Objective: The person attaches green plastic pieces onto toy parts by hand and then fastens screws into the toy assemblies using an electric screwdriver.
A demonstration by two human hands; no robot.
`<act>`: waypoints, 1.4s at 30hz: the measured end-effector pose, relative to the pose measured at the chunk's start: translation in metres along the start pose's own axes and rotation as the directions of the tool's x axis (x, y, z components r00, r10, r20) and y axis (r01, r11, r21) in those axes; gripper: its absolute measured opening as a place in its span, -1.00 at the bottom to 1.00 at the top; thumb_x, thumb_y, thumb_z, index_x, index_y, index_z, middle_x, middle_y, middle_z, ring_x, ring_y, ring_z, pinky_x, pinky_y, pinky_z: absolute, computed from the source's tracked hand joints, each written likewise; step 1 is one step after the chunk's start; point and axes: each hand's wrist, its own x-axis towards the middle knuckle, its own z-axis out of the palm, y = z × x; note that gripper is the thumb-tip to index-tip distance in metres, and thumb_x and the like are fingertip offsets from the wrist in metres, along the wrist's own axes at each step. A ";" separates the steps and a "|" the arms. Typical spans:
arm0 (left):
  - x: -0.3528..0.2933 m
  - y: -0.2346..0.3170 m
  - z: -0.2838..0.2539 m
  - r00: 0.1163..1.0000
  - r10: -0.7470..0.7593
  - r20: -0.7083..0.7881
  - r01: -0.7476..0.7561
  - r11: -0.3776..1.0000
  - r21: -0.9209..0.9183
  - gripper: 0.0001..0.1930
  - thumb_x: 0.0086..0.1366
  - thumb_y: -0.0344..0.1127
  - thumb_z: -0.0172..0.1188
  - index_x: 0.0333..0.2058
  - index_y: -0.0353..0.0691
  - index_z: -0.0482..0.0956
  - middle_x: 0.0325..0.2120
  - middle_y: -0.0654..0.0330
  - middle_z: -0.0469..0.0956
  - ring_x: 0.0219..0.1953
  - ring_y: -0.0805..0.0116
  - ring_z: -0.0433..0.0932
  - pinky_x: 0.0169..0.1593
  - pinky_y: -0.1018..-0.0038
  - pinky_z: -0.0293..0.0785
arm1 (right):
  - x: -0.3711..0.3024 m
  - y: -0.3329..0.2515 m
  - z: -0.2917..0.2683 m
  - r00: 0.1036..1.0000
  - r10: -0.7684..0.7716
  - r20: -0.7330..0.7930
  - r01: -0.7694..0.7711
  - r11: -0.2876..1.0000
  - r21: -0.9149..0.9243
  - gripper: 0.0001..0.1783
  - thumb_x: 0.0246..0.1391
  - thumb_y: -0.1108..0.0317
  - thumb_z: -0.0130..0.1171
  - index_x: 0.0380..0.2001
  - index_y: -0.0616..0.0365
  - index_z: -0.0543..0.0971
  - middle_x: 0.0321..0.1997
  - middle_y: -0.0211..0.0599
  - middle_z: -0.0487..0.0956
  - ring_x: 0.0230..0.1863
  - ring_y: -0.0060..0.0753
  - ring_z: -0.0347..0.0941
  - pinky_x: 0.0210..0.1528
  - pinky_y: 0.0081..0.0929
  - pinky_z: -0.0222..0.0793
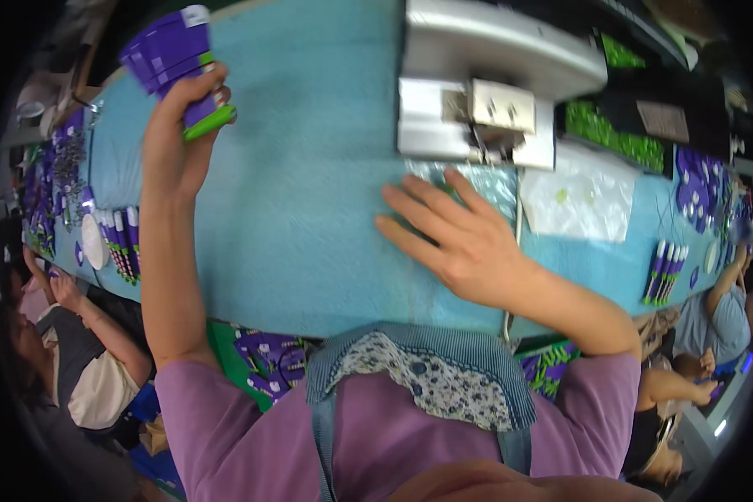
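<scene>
Far left over the table, my left hand [184, 96] is wrapped round a fanned bundle of purple strips [174, 52] with white ends at the top and bright green at the bottom. My right hand [452, 238] hovers at or rests on the tabletop, fingers spread, nothing held. Just beyond its fingertips is a white sewing machine [477, 125], its needle area blurred. Clear plastic film [498, 186] lies under the machine's front edge, partly behind my right fingers.
The blue tabletop [301, 209] runs left and right. A white plastic sheet [581, 197] and green pieces [619, 138] lie right of the machine. Purple strip bundles [119, 238] lie at left, others [665, 272] at right. People sit at both sides, one in a blue shirt [715, 322].
</scene>
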 end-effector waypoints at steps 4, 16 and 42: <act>0.092 0.006 -0.010 0.993 -0.119 0.004 0.116 0.974 0.194 -0.75 0.09 -0.24 0.24 -0.27 -0.22 0.54 -0.43 0.32 0.48 -0.43 0.54 0.41 -0.43 0.53 0.28 | -0.008 0.011 0.007 0.999 -0.013 -0.030 0.012 0.999 -0.037 -0.60 -0.14 0.37 0.03 -0.16 0.26 0.51 0.01 -0.14 0.47 0.06 -0.19 0.39 0.13 -0.14 0.28; 0.326 -0.010 0.001 0.870 0.492 -0.042 0.020 0.049 0.999 0.02 -0.05 0.47 0.15 -0.09 -0.62 0.38 -0.09 -0.23 0.49 -0.07 -0.13 0.51 0.00 0.21 0.43 | 0.002 0.020 0.007 0.993 0.084 -0.082 -0.083 0.996 0.009 -0.58 -0.22 0.43 0.07 -0.18 0.33 0.52 -0.05 -0.07 0.48 -0.11 -0.17 0.43 -0.08 -0.30 0.39; -0.142 -0.081 0.110 0.797 0.303 0.522 -0.598 0.282 0.750 -0.45 0.08 -0.22 0.34 0.00 -0.36 0.38 -0.20 -0.01 0.46 -0.16 0.11 0.48 -0.09 0.34 0.43 | -0.033 0.009 -0.014 0.741 0.260 -0.619 -0.158 0.963 0.216 -0.92 -0.08 0.55 0.14 -0.45 0.29 0.49 -0.42 -0.20 0.47 -0.35 -0.26 0.42 -0.36 -0.42 0.37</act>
